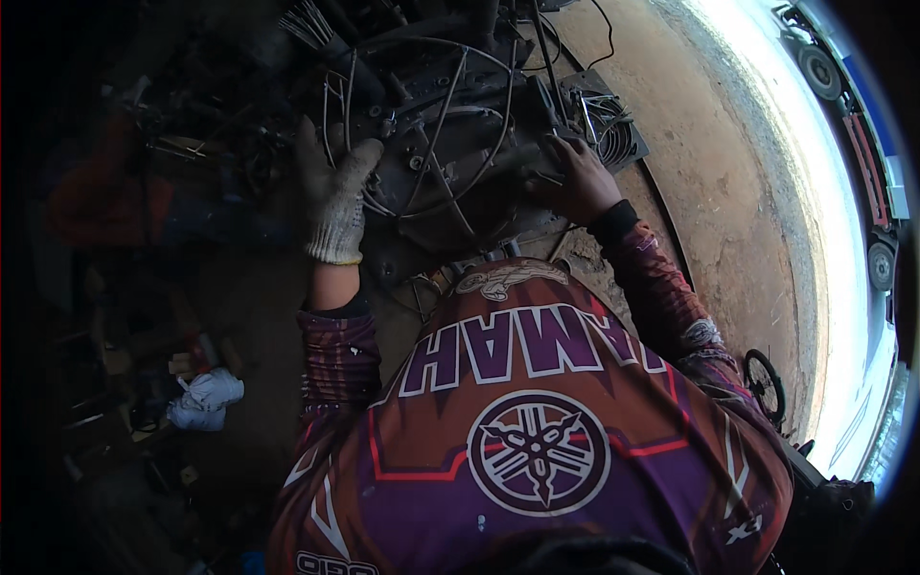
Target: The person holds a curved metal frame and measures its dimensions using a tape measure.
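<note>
A round frame of bent metal rod (464, 72), with several rods crossing its hoop, lies over the dark, cluttered work surface in front of me. My left hand (335, 196), in a knitted work glove, is at the frame's left edge. Rods pass between its thumb and fingers, which are slightly blurred. Just right of the hoop is my bare right hand (583, 180), its fingers bent and partly in shadow. Whether those fingers grip anything is too dark and smeared to make out. Beneath the frame is a dark metal surface (388, 125) with small loose parts.
A coil of rod rings (613, 134) sits on a plate beyond my right hand. A bundle of thin rods (307, 24) stands at the far left. White cloth or bag (206, 398) lies on the floor at left. Bare ground (728, 182) stretches right, toward a parked truck (867, 163).
</note>
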The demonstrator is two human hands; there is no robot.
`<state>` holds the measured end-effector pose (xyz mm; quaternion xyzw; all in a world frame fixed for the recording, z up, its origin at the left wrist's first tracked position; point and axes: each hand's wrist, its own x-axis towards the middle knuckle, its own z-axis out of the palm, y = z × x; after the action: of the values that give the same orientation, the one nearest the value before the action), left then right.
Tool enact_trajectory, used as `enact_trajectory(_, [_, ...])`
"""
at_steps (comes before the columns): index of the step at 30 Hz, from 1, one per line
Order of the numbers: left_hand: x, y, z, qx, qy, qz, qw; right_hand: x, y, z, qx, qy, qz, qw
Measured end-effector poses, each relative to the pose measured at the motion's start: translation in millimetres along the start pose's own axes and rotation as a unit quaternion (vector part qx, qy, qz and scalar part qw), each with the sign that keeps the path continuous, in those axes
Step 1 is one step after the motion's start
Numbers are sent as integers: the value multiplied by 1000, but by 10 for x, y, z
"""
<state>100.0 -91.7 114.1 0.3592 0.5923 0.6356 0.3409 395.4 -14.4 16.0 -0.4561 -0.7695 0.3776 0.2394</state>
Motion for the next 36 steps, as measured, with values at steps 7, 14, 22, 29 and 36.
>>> enact_trajectory(7, [-24,-73,-42,-46,-2,14,999,-251,139,20,-251,-18,-14,968])
enact_trajectory(14, [-136,-15,-58,-14,5,6,1000,-377,215,212,-239,-45,-21,970])
enact_trajectory(22, [-105,-311,-34,103,-12,-4,995,-448,-17,-42,376,-73,98,918])
enact_trajectory(29, [-89,-583,-40,191,-49,-7,980,-401,-209,-61,450,-71,23,890])
enact_trajectory(36, [-237,-433,6,485,-68,30,871,-328,-375,-132,382,-83,-25,920])
